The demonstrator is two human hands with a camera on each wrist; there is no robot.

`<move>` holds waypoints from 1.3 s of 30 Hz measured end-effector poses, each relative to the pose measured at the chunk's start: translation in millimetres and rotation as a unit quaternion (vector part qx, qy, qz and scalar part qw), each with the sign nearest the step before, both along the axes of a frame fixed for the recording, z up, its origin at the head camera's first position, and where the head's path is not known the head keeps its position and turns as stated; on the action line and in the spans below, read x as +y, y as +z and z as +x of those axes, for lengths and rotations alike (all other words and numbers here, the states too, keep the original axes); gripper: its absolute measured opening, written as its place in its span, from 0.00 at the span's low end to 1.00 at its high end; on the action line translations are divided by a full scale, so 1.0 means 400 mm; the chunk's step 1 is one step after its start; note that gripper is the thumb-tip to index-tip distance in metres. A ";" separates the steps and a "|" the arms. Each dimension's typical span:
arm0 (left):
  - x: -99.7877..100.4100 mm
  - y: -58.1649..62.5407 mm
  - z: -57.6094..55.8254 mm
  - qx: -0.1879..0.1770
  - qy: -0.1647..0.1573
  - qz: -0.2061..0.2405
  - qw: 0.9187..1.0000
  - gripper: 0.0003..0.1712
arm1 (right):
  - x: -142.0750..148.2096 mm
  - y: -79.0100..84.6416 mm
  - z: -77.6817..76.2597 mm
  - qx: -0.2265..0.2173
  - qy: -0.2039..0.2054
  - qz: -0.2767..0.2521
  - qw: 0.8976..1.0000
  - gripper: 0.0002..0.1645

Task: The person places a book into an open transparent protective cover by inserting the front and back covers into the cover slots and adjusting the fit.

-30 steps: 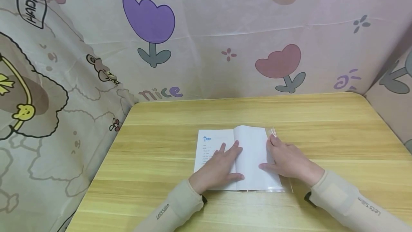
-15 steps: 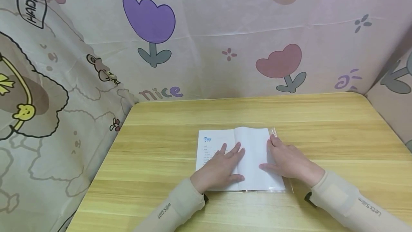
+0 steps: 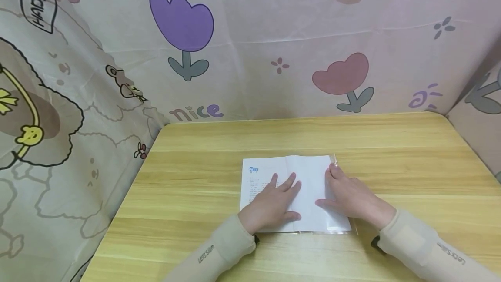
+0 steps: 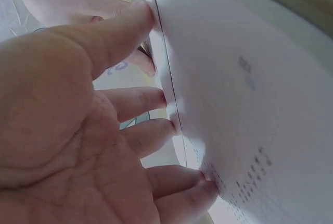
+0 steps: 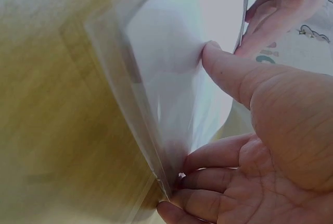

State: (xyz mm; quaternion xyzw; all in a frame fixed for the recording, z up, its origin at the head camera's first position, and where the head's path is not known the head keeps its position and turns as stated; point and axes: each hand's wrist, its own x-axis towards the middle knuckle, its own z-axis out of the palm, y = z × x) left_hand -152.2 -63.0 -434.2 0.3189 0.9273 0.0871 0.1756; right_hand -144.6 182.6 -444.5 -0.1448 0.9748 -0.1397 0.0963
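An open book (image 3: 313,169) lies near the table's middle, its left page printed with small text and a blue mark, its right side plain white. Along the right edge runs a clear plastic book cover (image 5: 117,73), with the white sheet's edge lying close to the cover's outer edge. My left hand (image 3: 270,201) is spread over the inner part of the left page, fingertips pressing across the fold. My right hand (image 3: 348,195) rests at the right edge; its thumb touches the white sheet and its fingertips touch the plastic border. Both palms hide parts of the book.
A light wooden table (image 3: 188,177) carries the book. A patterned cloth (image 3: 250,47) hangs behind the table's far edge, and another stretch of it hangs on the left.
The left hand has moved slightly right, and the book's white sheet has slid right, closer to the plastic cover's outer edge. Its raised fold looks flatter. The right hand has stayed nearly still.
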 end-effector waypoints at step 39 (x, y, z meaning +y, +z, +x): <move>0.006 0.008 0.001 -0.037 0.002 0.036 0.999 0.48 | 0.085 0.004 -0.069 0.035 -0.093 -0.183 0.978 0.25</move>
